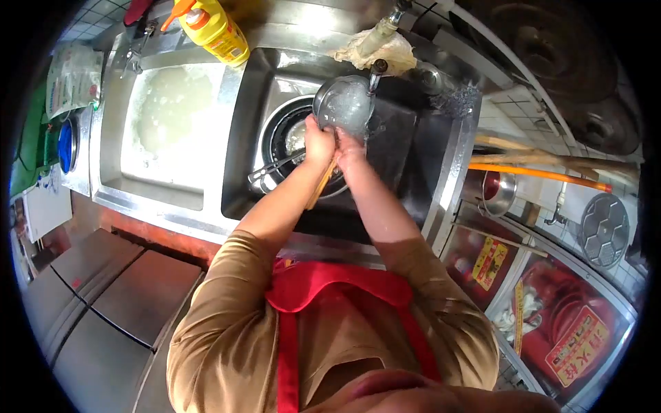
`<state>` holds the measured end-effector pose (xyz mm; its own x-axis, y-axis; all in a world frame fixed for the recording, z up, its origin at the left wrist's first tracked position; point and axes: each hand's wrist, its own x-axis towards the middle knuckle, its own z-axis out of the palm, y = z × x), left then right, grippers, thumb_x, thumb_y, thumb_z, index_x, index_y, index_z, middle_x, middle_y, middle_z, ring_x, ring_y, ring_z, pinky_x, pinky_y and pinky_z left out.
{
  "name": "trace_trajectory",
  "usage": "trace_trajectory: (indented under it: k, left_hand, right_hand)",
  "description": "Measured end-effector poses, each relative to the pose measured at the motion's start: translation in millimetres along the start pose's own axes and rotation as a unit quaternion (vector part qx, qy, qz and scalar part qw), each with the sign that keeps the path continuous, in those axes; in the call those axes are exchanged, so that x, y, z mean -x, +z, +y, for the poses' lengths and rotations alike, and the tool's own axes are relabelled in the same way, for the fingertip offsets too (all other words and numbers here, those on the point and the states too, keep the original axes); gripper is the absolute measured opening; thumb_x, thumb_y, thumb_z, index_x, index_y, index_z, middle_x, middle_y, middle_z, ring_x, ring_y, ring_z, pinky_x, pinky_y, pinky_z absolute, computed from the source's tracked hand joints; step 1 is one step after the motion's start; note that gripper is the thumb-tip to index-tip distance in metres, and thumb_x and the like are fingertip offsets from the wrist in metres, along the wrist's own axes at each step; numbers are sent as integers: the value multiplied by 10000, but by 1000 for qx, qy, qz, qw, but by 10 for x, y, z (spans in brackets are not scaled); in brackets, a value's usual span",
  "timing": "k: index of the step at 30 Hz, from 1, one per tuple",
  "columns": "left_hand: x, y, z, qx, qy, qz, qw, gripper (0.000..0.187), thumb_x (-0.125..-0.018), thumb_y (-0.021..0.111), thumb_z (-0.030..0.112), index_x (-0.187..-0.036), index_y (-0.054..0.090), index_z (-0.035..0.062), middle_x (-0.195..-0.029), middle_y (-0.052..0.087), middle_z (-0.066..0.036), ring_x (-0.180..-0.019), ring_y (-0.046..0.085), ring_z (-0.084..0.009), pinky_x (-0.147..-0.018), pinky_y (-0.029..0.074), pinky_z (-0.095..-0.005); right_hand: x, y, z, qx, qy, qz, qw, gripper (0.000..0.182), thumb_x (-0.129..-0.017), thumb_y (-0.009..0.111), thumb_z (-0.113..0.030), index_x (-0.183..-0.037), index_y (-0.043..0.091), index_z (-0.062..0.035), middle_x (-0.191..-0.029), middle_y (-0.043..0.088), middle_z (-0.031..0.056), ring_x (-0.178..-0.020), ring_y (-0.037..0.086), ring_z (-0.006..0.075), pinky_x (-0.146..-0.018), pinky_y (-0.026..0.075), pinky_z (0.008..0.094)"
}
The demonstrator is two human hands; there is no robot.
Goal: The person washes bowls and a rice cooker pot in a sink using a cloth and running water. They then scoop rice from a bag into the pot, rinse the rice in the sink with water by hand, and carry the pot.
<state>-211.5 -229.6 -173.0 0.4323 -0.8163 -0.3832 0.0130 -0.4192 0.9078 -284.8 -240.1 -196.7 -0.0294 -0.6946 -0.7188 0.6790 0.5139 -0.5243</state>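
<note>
Under the running tap (378, 69), a round metal strainer (344, 103) with a pale wooden handle (321, 189) is tilted in the right-hand sink basin. White, frothy water blurs its bowl. My left hand (319, 142) is closed around the handle close to the rim. Right beside it, my right hand (350, 149) is also closed there, its fingers partly hidden. Below my hands sits a dark round pan (277, 138) with shiny contents. A pair of metal tongs (275, 167) lies across the pan's edge.
Cloudy water fills the left basin (172, 124). A yellow bottle (220, 34) with an orange pump stands behind the divider. A wet cloth (396, 55) wraps the tap's base, and a steel scrubber (458, 101) lies at the right rim. Long poles (537, 168) jut in from the right.
</note>
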Motion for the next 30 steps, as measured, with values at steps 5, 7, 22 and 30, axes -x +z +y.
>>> trace_trajectory:
  k: [5,7,22,30]
  left_hand:
    - [103,-127,360,-47,11,-58,997,375,-769,445,-34,-1142,410,-7,-979,577,-210,-757,630,-314,-493,562,-352]
    - [-62,-221,423,-22,-32,-136,990,388,-755,450,-48,-1141,438,-7,-994,577,-196,-776,628,-312,-494,564,-350]
    - [-140,291,180,-301,148,-32,942,331,-756,555,112,-997,454,-91,-809,582,-267,-711,616,-334,-634,500,-389]
    - [26,549,-140,-325,58,-20,944,327,-836,449,223,-993,482,-62,-889,575,-291,-873,574,-412,-771,458,-444]
  right_hand:
    - [8,-163,-367,131,19,66,989,198,-738,641,-105,-911,545,-88,-766,556,27,-536,524,153,-362,318,242]
    - [35,-257,-448,138,46,36,989,178,-730,630,-82,-886,544,-83,-746,547,27,-497,498,135,-345,287,236]
    - [447,-203,-625,246,-192,98,945,356,-776,475,11,-1121,434,-68,-923,543,55,-591,496,107,-445,390,234]
    - [96,-436,-363,337,-328,108,876,457,-736,469,7,-1181,367,-22,-1054,522,150,-773,537,208,-562,427,291]
